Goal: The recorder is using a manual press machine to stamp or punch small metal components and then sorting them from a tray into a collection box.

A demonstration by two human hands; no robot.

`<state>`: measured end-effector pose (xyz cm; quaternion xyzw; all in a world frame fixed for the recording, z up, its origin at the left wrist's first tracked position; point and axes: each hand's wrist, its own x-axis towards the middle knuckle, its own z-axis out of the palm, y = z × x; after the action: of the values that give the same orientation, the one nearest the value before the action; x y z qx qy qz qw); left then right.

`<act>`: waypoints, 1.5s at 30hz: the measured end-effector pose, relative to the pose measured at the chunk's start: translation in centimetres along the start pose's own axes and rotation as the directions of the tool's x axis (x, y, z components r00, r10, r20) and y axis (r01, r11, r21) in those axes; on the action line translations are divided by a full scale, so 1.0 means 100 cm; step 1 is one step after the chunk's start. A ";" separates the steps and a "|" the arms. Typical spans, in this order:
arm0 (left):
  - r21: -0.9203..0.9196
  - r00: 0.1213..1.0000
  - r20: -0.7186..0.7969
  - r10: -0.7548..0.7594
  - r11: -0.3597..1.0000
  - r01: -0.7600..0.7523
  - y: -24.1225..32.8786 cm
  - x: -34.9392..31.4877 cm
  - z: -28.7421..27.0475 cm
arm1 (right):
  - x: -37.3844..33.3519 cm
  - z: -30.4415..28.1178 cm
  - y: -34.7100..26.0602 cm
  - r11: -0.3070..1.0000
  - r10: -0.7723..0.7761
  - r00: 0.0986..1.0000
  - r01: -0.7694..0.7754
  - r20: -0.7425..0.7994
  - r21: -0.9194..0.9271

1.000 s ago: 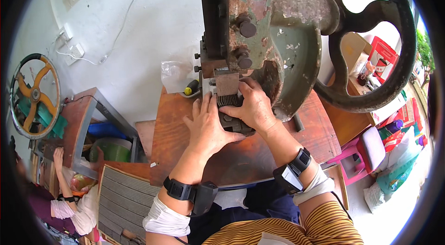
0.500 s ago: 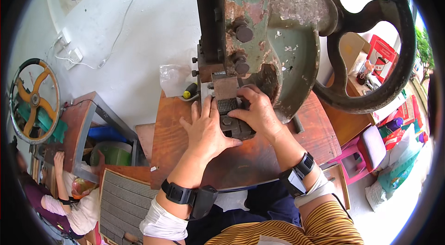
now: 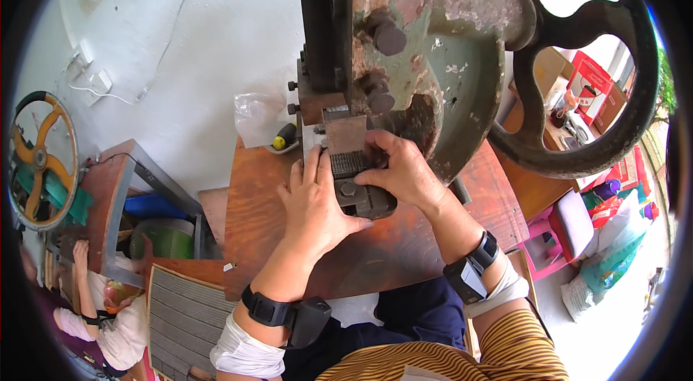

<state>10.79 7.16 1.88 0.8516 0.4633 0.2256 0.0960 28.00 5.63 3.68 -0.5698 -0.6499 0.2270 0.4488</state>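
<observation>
In front of me a dark metal die block [image 3: 372,199] with a bolt head sits at the base of a worn green press [image 3: 393,67]. A ridged dark piece [image 3: 348,164] lies on it, below a flat brownish metal plate [image 3: 347,134]. My left hand [image 3: 315,211] is open, its fingertips at the ridged piece's left edge and its thumb stretched along the front of the die block. From the right, my right hand [image 3: 408,173] closes thumb and forefinger on the ridged piece's right end. Its remaining fingers are partly hidden.
The press's large handwheel [image 3: 529,92] stands at the right. Behind my left hand, a bowl [image 3: 283,147] holds a yellow-and-black handle [image 3: 285,136] beside a clear plastic bag [image 3: 258,118]. All this rests on a wooden table [image 3: 263,237]. Another person's hand [image 3: 81,255] is at a bench, far left.
The view has shifted slightly, so the table and press sit a little differently in it. Both hands stay at the ridged piece and die block with nearly the same finger positions.
</observation>
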 end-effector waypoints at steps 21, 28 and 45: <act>-0.014 0.991 -0.103 0.085 0.996 -0.087 0.001 0.004 0.000 | 0.002 0.007 0.017 0.995 -0.094 0.981 0.097 -0.169 0.008; -0.049 0.993 -0.092 0.076 0.996 -0.081 -0.003 0.006 0.006 | 0.000 -0.001 0.007 0.993 -0.055 0.996 0.048 -0.064 -0.106; -0.052 0.986 -0.127 0.107 0.992 -0.115 -0.003 0.005 0.006 | 0.024 -0.011 0.005 0.997 0.081 0.973 -0.080 0.215 -0.016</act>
<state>11.08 7.78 1.39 0.8573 0.4133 0.2966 0.0796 29.36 7.80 4.64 -0.5695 -0.6719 0.3028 0.3641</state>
